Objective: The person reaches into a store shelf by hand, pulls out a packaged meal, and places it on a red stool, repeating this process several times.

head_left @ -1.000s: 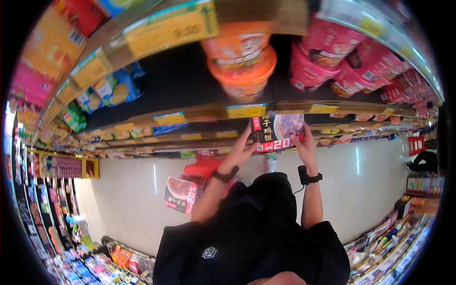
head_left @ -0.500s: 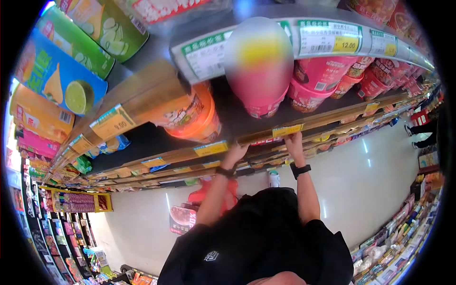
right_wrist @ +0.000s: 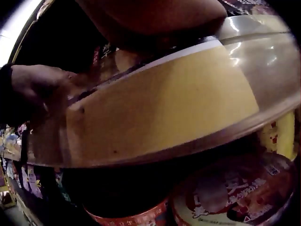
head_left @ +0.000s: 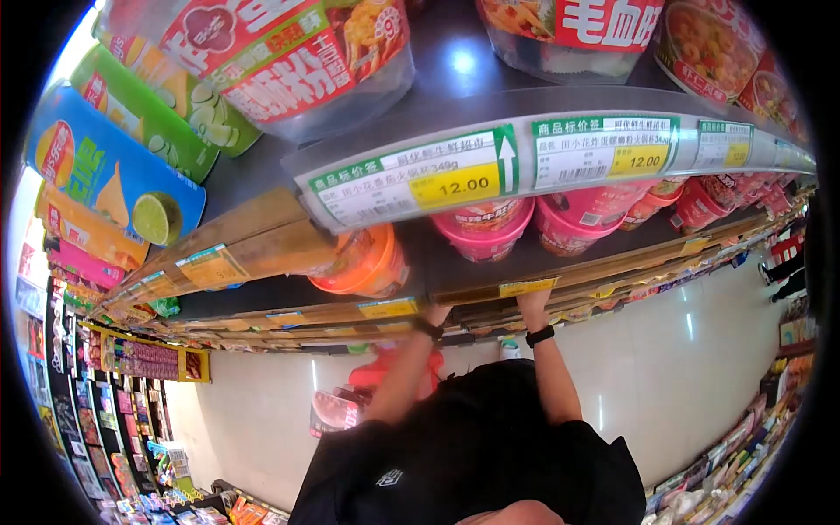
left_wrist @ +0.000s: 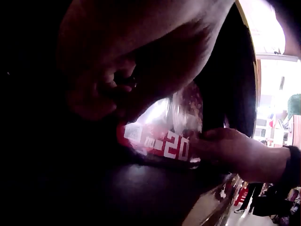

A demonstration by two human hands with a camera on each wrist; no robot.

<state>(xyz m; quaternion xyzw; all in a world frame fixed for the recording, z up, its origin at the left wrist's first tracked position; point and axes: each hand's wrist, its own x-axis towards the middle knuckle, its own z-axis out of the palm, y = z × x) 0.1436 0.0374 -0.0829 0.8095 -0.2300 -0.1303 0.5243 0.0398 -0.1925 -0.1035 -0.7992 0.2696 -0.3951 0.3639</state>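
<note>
A boxed rice meal (left_wrist: 164, 141) with a red band and a large white "20" sits inside a dark lower shelf. In the head view the shelf lip hides it. My left hand (head_left: 439, 312) reaches under that lip; in the left wrist view its curled fingers (left_wrist: 108, 89) are in deep shadow at the box's left end. The right hand (head_left: 532, 304) grips the opposite end, with the thumb along the front face in the left wrist view. Part of the box's dark printed face (right_wrist: 107, 52) shows behind the shelf edge in the right wrist view.
Pink tubs (head_left: 486, 232) and an orange tub (head_left: 372, 262) stand on the shelf above the hands. Higher, a price-tag rail (head_left: 420, 179) juts out. Another boxed meal (head_left: 332, 411) lies low by the left arm, beside something red (head_left: 372, 376). Another person's legs (head_left: 783, 271) are far right.
Both hands have carried the boxed rice meal forward, from in front of the shelves to under the shelf lip. The head view has shifted, bringing upper tubs and price tags into sight.
</note>
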